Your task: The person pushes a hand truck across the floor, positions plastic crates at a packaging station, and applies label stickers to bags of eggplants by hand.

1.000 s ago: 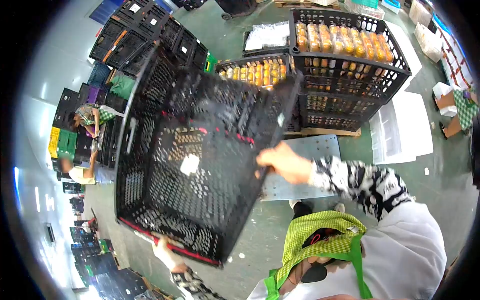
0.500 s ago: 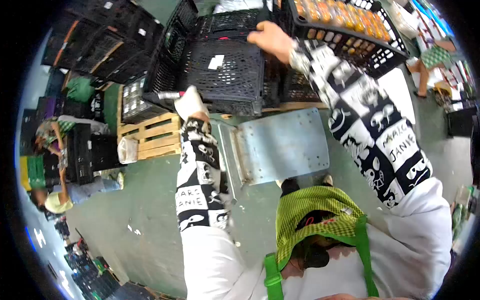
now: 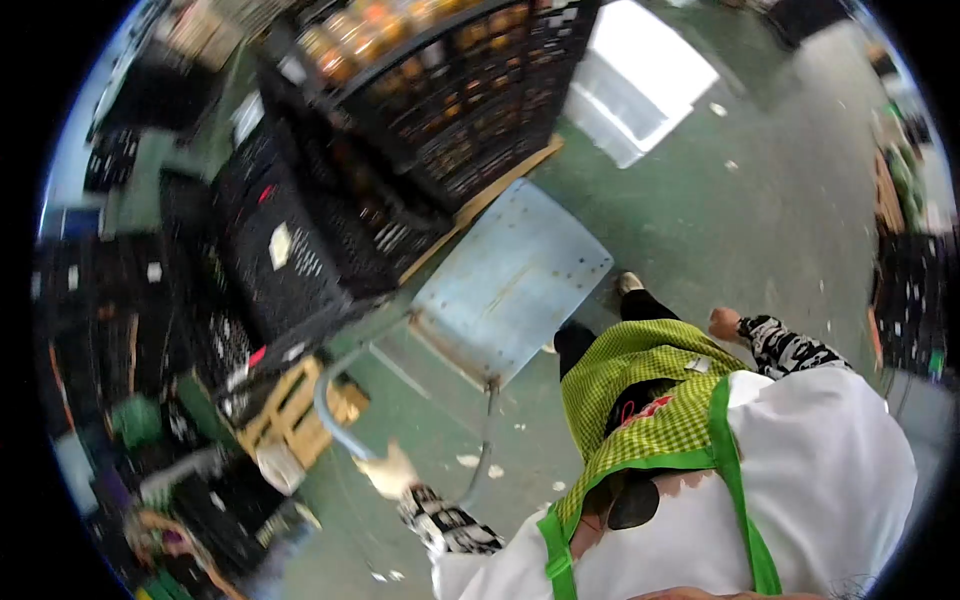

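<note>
My left hand (image 3: 388,472), slightly blurred, is wrapped round the curved metal handle (image 3: 332,425) of a flat trolley. The trolley's grey-blue plate (image 3: 515,275) lies low in front of me, with its handle towards my left. My right hand (image 3: 724,324) hangs at my right side beside the apron (image 3: 590,400), fingers curled and nothing visible in it. The black perforated crate (image 3: 300,245) with a white label stands at the upper left, beyond the trolley, away from both hands.
Stacked black crates (image 3: 480,90) holding packed orange fruit stand on a pallet beyond the trolley. A white-and-clear bin (image 3: 640,85) is on the floor at the upper right. A wooden pallet (image 3: 300,415) lies left of the handle. Another person (image 3: 175,545) is at the lower left.
Both hands have let go of the black crate, which stays among the stacks. My left hand has moved down onto the trolley handle; my right has dropped to my side. The view has turned.
</note>
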The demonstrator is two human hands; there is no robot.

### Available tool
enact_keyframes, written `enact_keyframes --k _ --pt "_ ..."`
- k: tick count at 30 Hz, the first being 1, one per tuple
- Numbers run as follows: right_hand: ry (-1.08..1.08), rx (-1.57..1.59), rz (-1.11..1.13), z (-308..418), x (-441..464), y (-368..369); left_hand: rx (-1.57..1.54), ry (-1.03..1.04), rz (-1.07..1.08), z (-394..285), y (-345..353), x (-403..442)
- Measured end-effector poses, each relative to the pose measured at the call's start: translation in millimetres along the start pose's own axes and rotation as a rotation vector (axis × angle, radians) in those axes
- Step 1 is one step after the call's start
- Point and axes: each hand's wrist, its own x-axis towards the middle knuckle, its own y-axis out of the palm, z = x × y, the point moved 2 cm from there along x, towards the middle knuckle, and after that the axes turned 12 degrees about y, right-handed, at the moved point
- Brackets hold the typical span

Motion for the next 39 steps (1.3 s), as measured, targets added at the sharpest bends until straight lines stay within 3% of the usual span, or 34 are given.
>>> enact_keyframes --k 1,2,4,7,8,9,10,12,13,15,18,19,20,22,25,28,29,30,32,33,34,35,36,37,38,39 --pt "0.09 -0.086 0.01 -28 0 3 -0.163 -0.043 0.018 41 26 0" --pt "0.214 0.14 0.03 -43 -8 6 -0.125 -0.071 0.015 68 48 2" --pt "0.414 0.559 0.061 -45 -34 -15 -0.592 -0.305 0.165 63 50 -12" --pt "0.384 0.988 0.063 -55 37 22 -0.631 -0.212 0.116 104 91 -23" --pt "0.199 1.075 0.211 -55 67 33 -0.613 -0.158 0.101 106 97 -25" --pt "0.124 0.836 0.132 -11 -9 -22 -0.61 -0.144 0.105 107 103 -26" --pt "0.014 0.831 0.097 11 -40 -46 -0.615 -0.154 0.097 95 101 -32" --pt "-0.41 0.645 -0.008 22 -17 -42 -0.633 -0.19 0.082 81 97 -48" --pt "-0.507 0.881 -0.029 22 -18 -41 -0.644 -0.212 0.071 81 97 -57" --pt "-0.724 0.623 -0.115 16 -10 -48 -0.693 -0.217 0.053 86 110 -71" --pt "-0.825 0.693 -0.068 -34 29 -43 1.088 0.551 0.781 100 140 -56" --pt "-0.803 0.62 -0.053 -66 47 -48 1.049 0.426 0.609 88 127 -82" --pt "-0.775 0.547 -0.033 -106 66 -49 0.769 0.211 0.396 74 122 -111" --pt "-0.411 0.517 -0.072 -195 113 -42 0.229 -0.024 -0.006 22 100 -177" --pt "0.058 0.696 -0.159 -355 183 -10 -0.029 -0.023 -0.256 -32 87 -265" --pt "0.319 0.526 -0.303 -475 232 51 -0.099 0.065 -0.43 -71 87 -343" --pt "0.378 0.506 -0.339 -497 246 75 -0.112 0.11 -0.49 -81 87 -366" --pt "0.524 0.64 -0.324 -494 202 77 -0.111 0.151 -0.552 -86 87 -387" --pt "0.507 0.785 -0.379 -460 189 108 -0.084 0.232 -0.593 -91 80 -408" --pt "0.314 0.785 -0.204 -433 176 110 -0.066 0.297 -0.619 -91 78 -419" --pt "0.025 0.78 -0.119 -384 93 66 -0.055 0.364 -0.642 -94 78 -428" --pt "0.009 0.793 -0.272 -331 50 64 -0.051 0.435 -0.66 -96 82 -436" --pt "-0.207 0.697 -0.293 -277 -8 34 -0.044 0.506 -0.671 -93 85 -445" --pt "-0.36 0.668 -0.013 -235 -78 5 -0.038 0.573 -0.674 -85 89 -456" --pt "-0.571 0.591 -0.113 -190 -86 24 -0.03 0.636 -0.675 -74 95 -468" --pt "-1.053 0.7 0.028 -142 -88 46 -0.001 0.716 -0.459 -52 103 -454"
